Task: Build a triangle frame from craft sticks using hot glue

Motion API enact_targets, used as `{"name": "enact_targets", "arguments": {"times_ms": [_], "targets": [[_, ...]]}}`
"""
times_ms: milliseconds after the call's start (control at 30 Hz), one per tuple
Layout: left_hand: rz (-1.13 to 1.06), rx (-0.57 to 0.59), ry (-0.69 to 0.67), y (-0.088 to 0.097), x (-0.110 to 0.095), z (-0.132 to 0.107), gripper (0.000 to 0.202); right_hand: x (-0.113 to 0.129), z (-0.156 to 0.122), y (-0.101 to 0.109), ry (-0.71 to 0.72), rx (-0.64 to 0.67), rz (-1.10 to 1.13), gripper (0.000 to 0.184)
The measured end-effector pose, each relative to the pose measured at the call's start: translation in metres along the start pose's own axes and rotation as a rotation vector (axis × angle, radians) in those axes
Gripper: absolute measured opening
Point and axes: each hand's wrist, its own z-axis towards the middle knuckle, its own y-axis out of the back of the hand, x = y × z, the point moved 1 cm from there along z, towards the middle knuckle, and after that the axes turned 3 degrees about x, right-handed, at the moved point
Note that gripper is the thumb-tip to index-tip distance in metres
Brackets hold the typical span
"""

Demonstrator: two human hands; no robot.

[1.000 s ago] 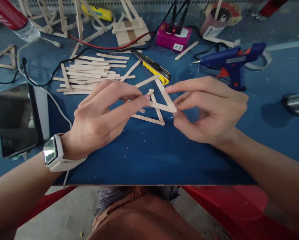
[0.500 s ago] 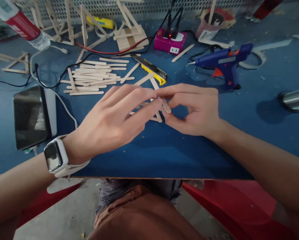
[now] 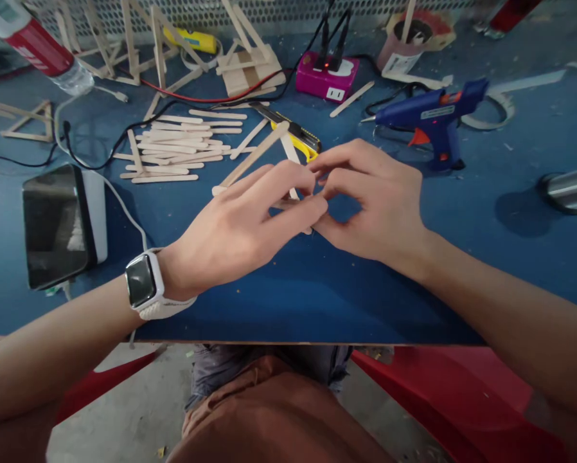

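A triangle of wooden craft sticks (image 3: 253, 156) lies on the blue table, partly covered by my hands. My left hand (image 3: 254, 215) reaches over it from the left, its thumb and index finger closed at the near right corner. My right hand (image 3: 370, 199) pinches at that same corner from the right, with its fingertips against those of the left. The point where the fingers meet is mostly hidden. Just beyond the triangle's top lies a yellow and black utility knife (image 3: 295, 135). A pile of loose craft sticks (image 3: 177, 148) lies to the left.
A blue hot glue gun (image 3: 423, 116) lies at the right, near a tape roll (image 3: 491, 114). Behind are a purple power adapter (image 3: 327, 77) with cables and several stick frames (image 3: 158, 51). At left are a phone (image 3: 54, 225) and a bottle (image 3: 42, 48). A metal cylinder (image 3: 572, 191) stands far right.
My left hand has turned and moved slightly right, baring more of the triangle's left side. The short stick that showed between my fingertips is now hidden. My right hand has barely shifted.
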Motion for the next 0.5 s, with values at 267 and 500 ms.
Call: {"name": "enact_targets", "arguments": {"times_ms": [267,500], "targets": [[-0.095,-0.003,0.174,-0.001,-0.003,0.002,0.030,0.003,0.001,0.004,0.002,0.022,-0.125,0.024],[0.197,-0.084,0.033,-0.019,0.006,-0.001,0.038,-0.001,0.002,0.005,-0.039,0.038,0.015,0.027]]}}
